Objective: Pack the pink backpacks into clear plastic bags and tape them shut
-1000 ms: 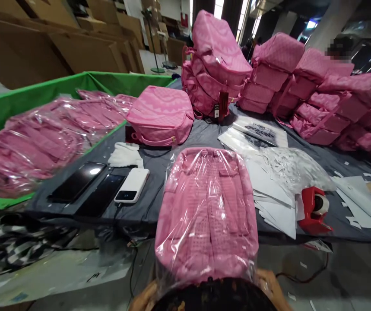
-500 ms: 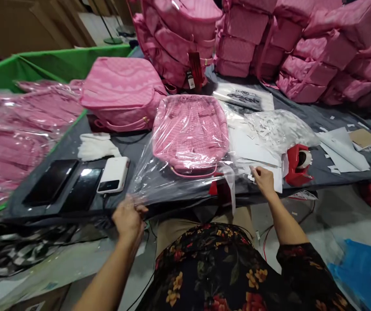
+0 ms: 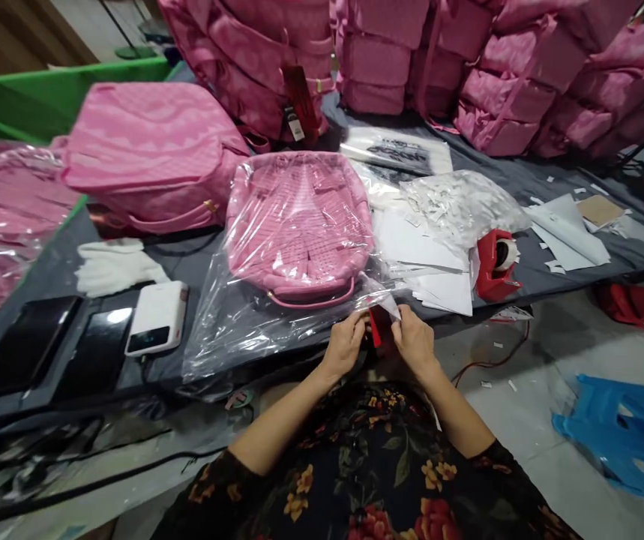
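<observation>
A pink backpack (image 3: 302,225) lies inside a clear plastic bag (image 3: 209,322) at the table's front edge, with its handle toward me. My left hand (image 3: 347,343) is closed in a pinch on the bag's front edge, below the handle. Close by on the right, my right hand (image 3: 414,339) pinches a white strip (image 3: 389,304) at the bag's corner. Between the two hands shows a dark and red hang tag (image 3: 375,330). Exactly what lies under my left fingertips is partly hidden.
Right of the bag are white papers (image 3: 428,259), a red tape dispenser (image 3: 495,266) and a bag of small white pieces (image 3: 462,199). On the left lie a power bank (image 3: 157,319), phones (image 3: 94,352) and white gloves (image 3: 119,266). Pink backpacks (image 3: 383,60) line the back.
My left hand has moved right from the bag's left side to its front corner. My right hand has come left from the papers and taken hold of the white strip. The view has shifted.
</observation>
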Tool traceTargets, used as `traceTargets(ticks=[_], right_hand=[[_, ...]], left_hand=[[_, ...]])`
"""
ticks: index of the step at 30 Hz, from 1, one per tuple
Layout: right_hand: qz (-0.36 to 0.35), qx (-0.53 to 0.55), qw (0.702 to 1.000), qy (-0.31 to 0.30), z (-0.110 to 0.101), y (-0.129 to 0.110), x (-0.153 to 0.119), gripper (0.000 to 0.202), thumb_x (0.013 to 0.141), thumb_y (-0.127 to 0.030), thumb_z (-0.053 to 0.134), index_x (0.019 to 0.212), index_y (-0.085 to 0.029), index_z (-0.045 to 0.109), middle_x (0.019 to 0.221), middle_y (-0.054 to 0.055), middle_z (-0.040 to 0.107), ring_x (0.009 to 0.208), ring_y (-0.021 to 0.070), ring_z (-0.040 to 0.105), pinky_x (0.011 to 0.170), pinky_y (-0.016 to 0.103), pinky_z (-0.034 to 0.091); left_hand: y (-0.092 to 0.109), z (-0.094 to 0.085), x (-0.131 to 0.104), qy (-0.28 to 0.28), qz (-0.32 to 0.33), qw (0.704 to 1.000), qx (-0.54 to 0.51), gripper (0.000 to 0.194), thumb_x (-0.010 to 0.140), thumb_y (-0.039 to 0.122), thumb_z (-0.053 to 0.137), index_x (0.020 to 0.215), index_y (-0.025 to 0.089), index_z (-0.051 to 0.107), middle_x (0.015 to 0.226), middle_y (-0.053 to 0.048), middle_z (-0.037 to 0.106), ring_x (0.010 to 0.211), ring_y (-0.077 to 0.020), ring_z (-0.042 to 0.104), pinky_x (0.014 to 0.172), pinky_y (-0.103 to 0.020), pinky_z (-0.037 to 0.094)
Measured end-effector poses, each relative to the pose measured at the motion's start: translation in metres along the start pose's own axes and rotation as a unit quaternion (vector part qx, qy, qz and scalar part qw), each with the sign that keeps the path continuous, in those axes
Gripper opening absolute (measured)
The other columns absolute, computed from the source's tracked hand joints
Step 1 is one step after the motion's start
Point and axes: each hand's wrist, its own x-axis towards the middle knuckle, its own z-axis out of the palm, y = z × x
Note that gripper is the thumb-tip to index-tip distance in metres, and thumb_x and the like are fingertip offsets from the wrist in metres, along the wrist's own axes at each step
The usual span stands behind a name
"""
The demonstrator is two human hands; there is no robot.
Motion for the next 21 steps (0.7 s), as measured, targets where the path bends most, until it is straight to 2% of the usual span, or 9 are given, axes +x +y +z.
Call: traceTargets(ticks=[2, 4, 6, 7, 9, 12, 15, 18, 21], right_hand=[[-0.002, -0.021, 0.999, -0.025, -0.003, 0.004, -0.01, 0.022, 0.1, -0.019, 0.044, 0.114, -0.017, 0.061, 0.097, 0.008, 0.07, 0.084, 0.0193, 0.067, 0.063, 0.028, 0.034], [-0.023, -0.032, 0.999, -0.011, -0.001, 0.008, -0.02, 0.018, 0.099, -0.019, 0.048, 0.109, -0.018, 0.063, 0.096, 0.007, 0.071, 0.083, 0.0179, 0.066, 0.061, 0.028, 0.031], [-0.06, -0.031, 0.997, 0.042, 0.006, 0.014, -0.029, 0.018, 0.096, -0.018, 0.051, 0.109, -0.018, 0.064, 0.094, 0.005, 0.071, 0.082, 0.016, 0.066, 0.06, 0.028, 0.03], [-0.085, -0.027, 0.993, 0.081, 0.011, 0.018, -0.033, 0.019, 0.095, -0.017, 0.053, 0.11, -0.018, 0.064, 0.093, 0.004, 0.07, 0.08, 0.015, 0.065, 0.06, 0.028, 0.031], [-0.143, -0.016, 0.974, 0.174, 0.019, 0.025, -0.04, 0.021, 0.095, -0.016, 0.053, 0.111, -0.017, 0.065, 0.087, 0.003, 0.068, 0.075, 0.0136, 0.064, 0.061, 0.027, 0.035], [-0.212, -0.006, 0.936, 0.28, 0.025, 0.032, -0.048, 0.022, 0.097, -0.014, 0.05, 0.111, -0.016, 0.067, 0.077, 0.003, 0.063, 0.067, 0.0121, 0.059, 0.061, 0.027, 0.037], [-0.251, 0.014, 0.916, 0.314, 0.025, 0.034, -0.059, 0.021, 0.099, -0.013, 0.049, 0.11, -0.015, 0.067, 0.075, 0.003, 0.062, 0.063, 0.0112, 0.056, 0.06, 0.026, 0.039], [-0.343, 0.076, 0.88, 0.32, 0.019, 0.04, -0.068, 0.017, 0.097, -0.011, 0.056, 0.111, -0.013, 0.064, 0.076, 0.003, 0.065, 0.062, 0.0101, 0.056, 0.058, 0.026, 0.04], [-0.471, 0.144, 0.815, 0.306, 0.001, 0.051, -0.057, 0.014, 0.094, -0.018, 0.064, 0.108, -0.015, 0.062, 0.071, -0.001, 0.064, 0.059, 0.0086, 0.055, 0.056, 0.025, 0.04]], left_hand=[[-0.004, 0.0, 0.001, -0.003, 0.115, 0.988, 0.102, 0.04, 0.098, 0.013, 0.038, 0.131, 0.015, 0.061, 0.117, -0.011, 0.07, 0.105, -0.0196, 0.068, 0.095, -0.035, 0.056], [-0.005, -0.003, 0.008, 0.029, 0.214, 0.948, 0.234, 0.039, 0.093, 0.008, 0.045, 0.13, 0.013, 0.06, 0.122, -0.015, 0.065, 0.116, -0.0231, 0.062, 0.102, -0.039, 0.053], [0.002, -0.007, 0.022, 0.052, 0.301, 0.896, 0.323, 0.035, 0.095, 0.008, 0.049, 0.128, 0.012, 0.06, 0.121, -0.015, 0.063, 0.119, -0.0244, 0.058, 0.105, -0.039, 0.049], [0.01, -0.009, 0.03, 0.043, 0.344, 0.87, 0.349, 0.033, 0.096, 0.009, 0.051, 0.128, 0.013, 0.06, 0.122, -0.014, 0.062, 0.122, -0.0248, 0.055, 0.107, -0.039, 0.047], [0.029, -0.01, 0.048, -0.032, 0.415, 0.828, 0.377, 0.027, 0.099, 0.014, 0.053, 0.124, 0.015, 0.063, 0.124, -0.012, 0.063, 0.126, -0.0251, 0.052, 0.109, -0.04, 0.042], [0.058, -0.004, 0.072, -0.213, 0.448, 0.783, 0.377, 0.015, 0.101, 0.023, 0.057, 0.106, 0.016, 0.069, 0.114, -0.008, 0.066, 0.114, -0.0235, 0.056, 0.099, -0.038, 0.042], [0.064, 0.006, 0.087, -0.339, 0.443, 0.75, 0.356, 0.015, 0.095, 0.019, 0.064, 0.082, 0.017, 0.07, 0.09, -0.006, 0.068, 0.087, -0.0197, 0.058, 0.076, -0.035, 0.039], [0.049, 0.01, 0.088, -0.369, 0.438, 0.746, 0.339, 0.024, 0.09, 0.012, 0.067, 0.067, 0.017, 0.065, 0.067, -0.004, 0.063, 0.065, -0.0172, 0.054, 0.062, -0.034, 0.031], [0.034, 0.001, 0.078, -0.345, 0.476, 0.748, 0.308, 0.023, 0.094, 0.011, 0.063, 0.072, 0.016, 0.066, 0.067, -0.004, 0.065, 0.063, -0.0156, 0.057, 0.061, -0.032, 0.034]])
